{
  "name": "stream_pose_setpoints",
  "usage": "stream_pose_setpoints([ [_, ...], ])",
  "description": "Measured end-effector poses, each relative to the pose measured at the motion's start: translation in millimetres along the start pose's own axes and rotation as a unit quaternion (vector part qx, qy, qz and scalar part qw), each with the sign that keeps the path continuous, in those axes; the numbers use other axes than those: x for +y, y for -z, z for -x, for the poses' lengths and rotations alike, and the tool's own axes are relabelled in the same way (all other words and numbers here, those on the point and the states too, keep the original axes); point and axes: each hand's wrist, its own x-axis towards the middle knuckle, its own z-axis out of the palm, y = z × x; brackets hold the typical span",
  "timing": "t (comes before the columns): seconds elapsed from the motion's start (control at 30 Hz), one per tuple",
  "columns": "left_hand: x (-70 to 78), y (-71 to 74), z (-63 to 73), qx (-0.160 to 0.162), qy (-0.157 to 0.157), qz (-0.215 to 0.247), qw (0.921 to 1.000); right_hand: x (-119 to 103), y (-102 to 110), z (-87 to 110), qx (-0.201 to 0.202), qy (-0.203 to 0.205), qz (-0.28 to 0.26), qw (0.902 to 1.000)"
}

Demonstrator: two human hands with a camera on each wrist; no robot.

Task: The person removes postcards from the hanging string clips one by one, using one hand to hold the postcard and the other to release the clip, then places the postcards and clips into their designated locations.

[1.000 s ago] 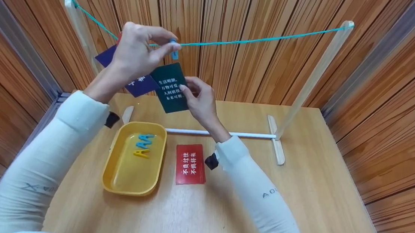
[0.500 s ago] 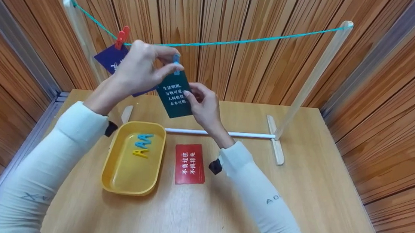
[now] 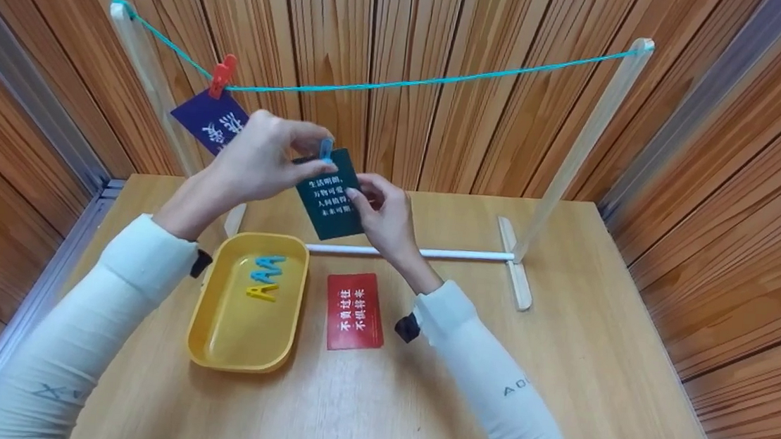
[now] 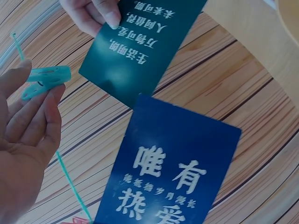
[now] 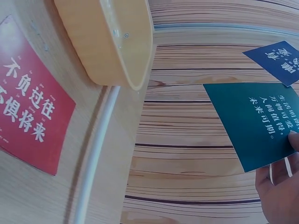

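In the head view my left hand [image 3: 251, 158] pinches a blue clothespin [image 3: 327, 149] between thumb and fingers. The left wrist view shows a gap between this clothespin [image 4: 49, 79] and the card's near corner. My right hand [image 3: 390, 223] holds a dark green card [image 3: 330, 203] with white writing by its right edge, thumb on the printed face. Both hands are lower in view than the green string [image 3: 402, 84]. From that string hangs a purple-blue card [image 3: 205, 117], clipped by a red clothespin [image 3: 222, 76] and partly hidden behind my left hand.
A yellow tray [image 3: 201, 323] on the table holds two blue clothespins [image 3: 267, 276] and a yellow one [image 3: 261, 292]. Right of it lies a stack of red cards [image 3: 355, 312]. Wooden posts [image 3: 584, 151] carry the string, with a white rod [image 3: 465, 255] between their feet.
Both hands have come down in view, away from the string, with the blue clothespin and green card. The hanging card and red clothespin show more now.
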Motion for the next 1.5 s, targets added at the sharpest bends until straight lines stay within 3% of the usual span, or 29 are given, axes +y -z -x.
stream_pose_setpoints([
  [0.23, -3.9, -8.2, 8.4, -0.043, 0.043, 0.017, 0.9980, 9, 2, 10.2, 0.014, -0.039, -0.010, 0.9991],
  [0.4, -8.3, -12.1, 16.3, -0.080, 0.074, 0.005, 0.9940, 17, 2, 19.2, 0.026, -0.051, -0.031, 0.9979],
  [0.77, -19.5, -25.2, 29.2, -0.113, 0.056, -0.025, 0.9917, 34, -1, 40.5, 0.035, -0.115, -0.034, 0.9922],
  [0.97, -31.1, -33.8, 43.8, -0.129, 0.076, -0.009, 0.9886, 46, -11, 56.4, 0.018, -0.150, -0.043, 0.9877],
  [1.33, -46.4, -53.3, 69.5, -0.149, 0.077, -0.019, 0.9857, 67, -12, 76.9, 0.013, -0.125, -0.053, 0.9907],
  [1.5, -51.7, -60.7, 81.2, -0.162, 0.100, -0.027, 0.9814, 72, -12, 87.1, 0.006, -0.154, -0.057, 0.9864],
])
